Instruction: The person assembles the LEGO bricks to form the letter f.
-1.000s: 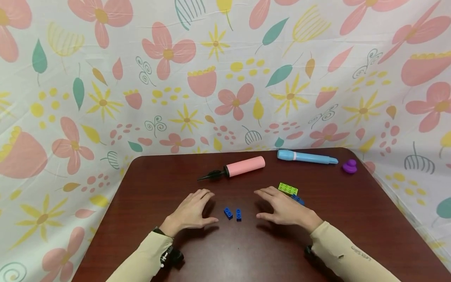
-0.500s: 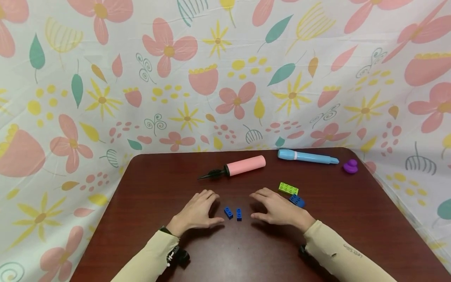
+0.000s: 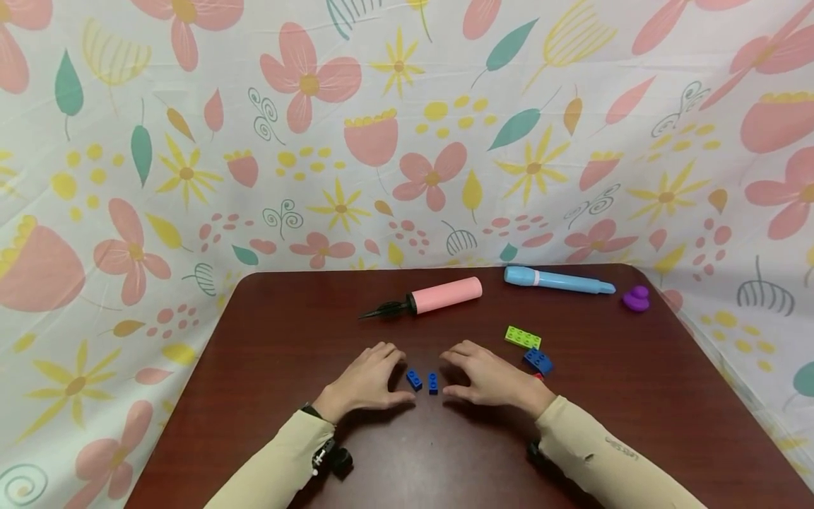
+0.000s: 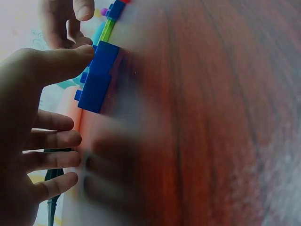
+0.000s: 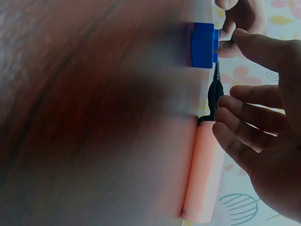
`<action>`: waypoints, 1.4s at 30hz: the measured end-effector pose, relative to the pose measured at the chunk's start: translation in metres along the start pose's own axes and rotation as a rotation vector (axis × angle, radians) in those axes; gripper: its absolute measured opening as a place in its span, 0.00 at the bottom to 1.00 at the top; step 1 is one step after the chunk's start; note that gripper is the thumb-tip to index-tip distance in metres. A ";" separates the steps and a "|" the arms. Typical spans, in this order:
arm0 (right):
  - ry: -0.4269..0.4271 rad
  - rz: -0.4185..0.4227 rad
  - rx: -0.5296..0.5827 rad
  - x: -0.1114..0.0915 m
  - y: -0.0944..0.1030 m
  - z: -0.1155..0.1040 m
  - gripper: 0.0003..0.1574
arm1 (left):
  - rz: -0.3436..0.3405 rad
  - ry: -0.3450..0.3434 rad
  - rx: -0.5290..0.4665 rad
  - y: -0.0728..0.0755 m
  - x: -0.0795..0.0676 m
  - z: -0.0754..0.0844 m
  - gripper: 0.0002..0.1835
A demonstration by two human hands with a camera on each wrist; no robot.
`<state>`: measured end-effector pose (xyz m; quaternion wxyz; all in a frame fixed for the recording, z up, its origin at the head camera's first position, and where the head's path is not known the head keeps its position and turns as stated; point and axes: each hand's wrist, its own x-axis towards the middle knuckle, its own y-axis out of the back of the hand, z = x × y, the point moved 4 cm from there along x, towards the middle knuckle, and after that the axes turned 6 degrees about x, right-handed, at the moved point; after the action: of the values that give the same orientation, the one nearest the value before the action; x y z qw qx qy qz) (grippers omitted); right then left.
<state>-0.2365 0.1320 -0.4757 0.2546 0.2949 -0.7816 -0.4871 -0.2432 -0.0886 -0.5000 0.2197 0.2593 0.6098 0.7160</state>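
Observation:
Two small blue toy bricks lie side by side on the dark wooden table [image 3: 420, 452], studs up: a left blue brick [image 3: 414, 379] and a right blue brick [image 3: 433, 384]. My left hand [image 3: 367, 378] hovers just left of them, thumb and fingers spread apart with nothing in between. From the other side my right hand [image 3: 490, 378] faces it, palm inward, its fingertips close to the right brick. In the left wrist view the blue bricks [image 4: 99, 77] overlap beneath my left thumb. The right wrist view has them [image 5: 203, 45] beyond my right thumb.
Behind my right hand lie a lime green brick [image 3: 523, 337], a larger blue brick [image 3: 538, 360] and a partly hidden red piece [image 3: 538, 376]. Farther back are a pink hand pump [image 3: 445, 295], a light blue tube-shaped toy [image 3: 559, 280] and a purple toy duck [image 3: 636, 298]. A flowered cloth hangs behind.
Both hands have moved inward toward the two small blue bricks, the left rightward and the right leftward. A red piece now shows by the right wrist. The bricks stay put.

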 end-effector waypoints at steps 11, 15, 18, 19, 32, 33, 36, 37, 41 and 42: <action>0.026 -0.019 0.004 0.005 -0.008 -0.004 0.37 | 0.027 -0.004 -0.027 -0.006 0.004 0.003 0.32; 0.025 -0.027 0.007 0.008 -0.009 -0.005 0.36 | 0.038 -0.005 -0.040 -0.006 0.007 0.004 0.30; 0.025 -0.025 0.010 0.011 -0.010 -0.005 0.36 | 0.042 -0.003 -0.043 -0.007 0.009 0.003 0.29; 0.026 -0.024 0.009 0.012 -0.011 -0.005 0.36 | 0.047 -0.004 -0.045 -0.007 0.009 0.003 0.29; 0.046 0.002 -0.004 0.015 -0.016 -0.007 0.31 | 0.062 -0.005 -0.064 -0.010 0.010 0.005 0.28; 0.042 -0.002 -0.002 0.015 -0.016 -0.008 0.31 | 0.064 -0.006 -0.063 -0.010 0.010 0.005 0.28; 0.036 -0.013 -0.003 0.016 -0.018 -0.008 0.31 | 0.073 -0.015 -0.063 -0.012 0.011 0.006 0.28; 0.036 -0.014 -0.002 0.016 -0.018 -0.008 0.30 | 0.076 -0.018 -0.060 -0.012 0.012 0.006 0.28; 0.041 -0.008 0.000 0.015 -0.019 -0.008 0.29 | 0.072 -0.018 -0.060 -0.013 0.013 0.007 0.28; 0.042 -0.006 0.001 0.015 -0.019 -0.008 0.29 | 0.070 -0.016 -0.061 -0.013 0.013 0.007 0.28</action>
<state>-0.2375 0.1093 -0.4883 0.2695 0.3075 -0.7756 -0.4809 -0.2492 -0.0729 -0.5110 0.2073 0.2796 0.5763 0.7394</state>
